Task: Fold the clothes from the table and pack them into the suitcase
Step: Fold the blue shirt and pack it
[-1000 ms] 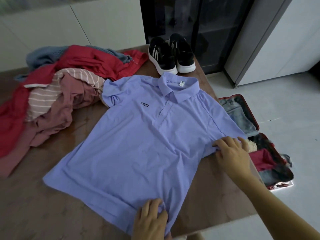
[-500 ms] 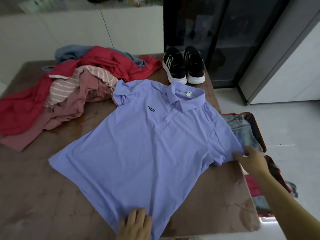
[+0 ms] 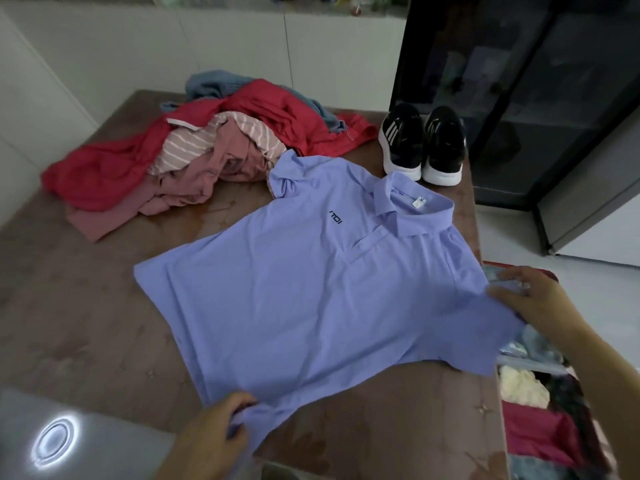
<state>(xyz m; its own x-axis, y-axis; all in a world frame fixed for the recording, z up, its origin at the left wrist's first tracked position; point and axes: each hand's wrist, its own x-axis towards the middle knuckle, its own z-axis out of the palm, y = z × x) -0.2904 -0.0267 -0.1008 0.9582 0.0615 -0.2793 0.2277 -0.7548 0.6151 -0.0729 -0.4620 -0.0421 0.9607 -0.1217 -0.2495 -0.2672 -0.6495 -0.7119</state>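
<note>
White wall panels and a dark glass cabinet (image 3: 519, 98) stand behind the brown table (image 3: 86, 323), and from my remote seat I read the job as partly done. On the floor by the table's right edge the suitcase (image 3: 554, 276) lies open with cloth already in it: a cream piece (image 3: 523, 389), a red piece (image 3: 543, 434) and something bluish I can't name through the blur.

The piece in hand is the lilac polo shirt (image 3: 329, 299). It is spread face up on the table, collar toward the far right and hem toward me, with 0 folds in it yet. The left grip (image 3: 221, 427) pinches the near hem corner, fingers curled into the cloth. The right grip (image 3: 530, 299) sits at the sleeve that reaches past the table's right edge. Blur keeps me from saying whether it pinches the sleeve or only rests on it.

Most of the work remains, I judge. This shirt has to be folded and carried to the suitcase. Then comes the heap (image 3: 207, 157) at the far left of the table, where I count at least 4 garments: red, pink-and-white striped, dusty pink and blue-grey. 1 pair of black sneakers (image 3: 422, 143) stands at the far edge, just beyond the collar. The task doesn't say whether they get packed.
</note>
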